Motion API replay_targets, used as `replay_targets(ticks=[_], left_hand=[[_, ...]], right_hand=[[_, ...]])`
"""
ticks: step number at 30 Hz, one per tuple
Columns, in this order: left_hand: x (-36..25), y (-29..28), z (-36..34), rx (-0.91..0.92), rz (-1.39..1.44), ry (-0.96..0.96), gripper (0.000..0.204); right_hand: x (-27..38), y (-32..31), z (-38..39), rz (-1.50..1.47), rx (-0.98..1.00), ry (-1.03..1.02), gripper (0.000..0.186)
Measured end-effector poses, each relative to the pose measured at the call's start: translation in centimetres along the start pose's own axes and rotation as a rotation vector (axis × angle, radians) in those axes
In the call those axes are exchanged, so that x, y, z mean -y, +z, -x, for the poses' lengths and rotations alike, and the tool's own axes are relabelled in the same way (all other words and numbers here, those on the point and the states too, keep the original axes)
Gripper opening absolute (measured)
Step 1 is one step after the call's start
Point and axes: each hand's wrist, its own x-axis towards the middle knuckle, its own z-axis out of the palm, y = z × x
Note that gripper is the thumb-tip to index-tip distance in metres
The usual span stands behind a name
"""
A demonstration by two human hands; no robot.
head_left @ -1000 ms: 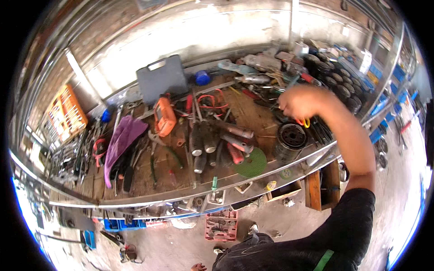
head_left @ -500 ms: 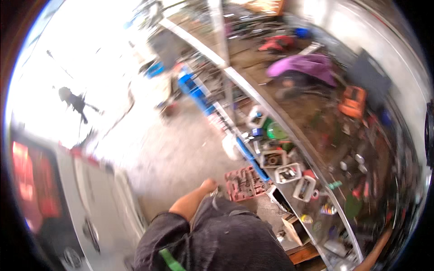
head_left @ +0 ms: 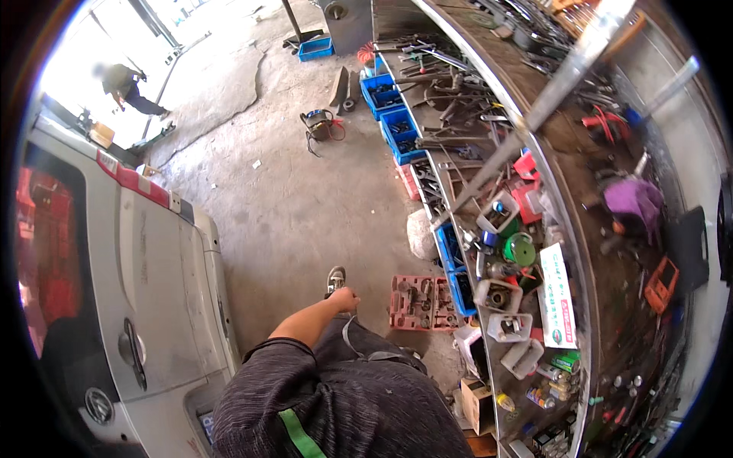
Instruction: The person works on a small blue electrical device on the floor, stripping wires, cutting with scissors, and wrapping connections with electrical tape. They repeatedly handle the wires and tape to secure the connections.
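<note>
My left hand (head_left: 346,299) hangs in front of my body, above my shoe (head_left: 336,279). Its fingers look curled closed, and whatever they hold, if anything, is hidden. A grey strap (head_left: 349,333) dangles just below it. My right hand is out of view. To the right of the left hand, a red tool case (head_left: 413,303) lies spread on the floor, with metal pieces in its slots; the hand does not touch it.
A silver van (head_left: 164,305) stands along the left. At right runs a workbench (head_left: 615,305) whose shelf holds wrenches (head_left: 450,95), blue bins (head_left: 397,128) and white tubs (head_left: 509,327). A corded device (head_left: 318,126) lies on the concrete floor ahead. Another person (head_left: 126,88) is far left.
My view has swung right and become sharper, showing more floor and shelf ahead. The forearm at the lower right has left the view. My left arm still reaches forward.
</note>
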Motion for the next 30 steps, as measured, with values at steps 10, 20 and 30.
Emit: replay_targets(ticks=[10,20,30], left_hand=[[17.1,-18.5,-14.9,-0.08,0.153,-0.24,0.036],[30.2,-37.9,-24.4,-0.209,0.442,-0.329,0.031],[36.7,-51.4,-31.4,-0.128,0.29,-0.37,0.033]], right_hand=[[13.2,20.8,-2.4,0.018,-0.089,0.205,0.038],[46.5,32.6,-11.0,0.523,0.184,0.027,0.041],[70.2,65.5,-28.9,0.243,0.034,-0.297,0.043]])
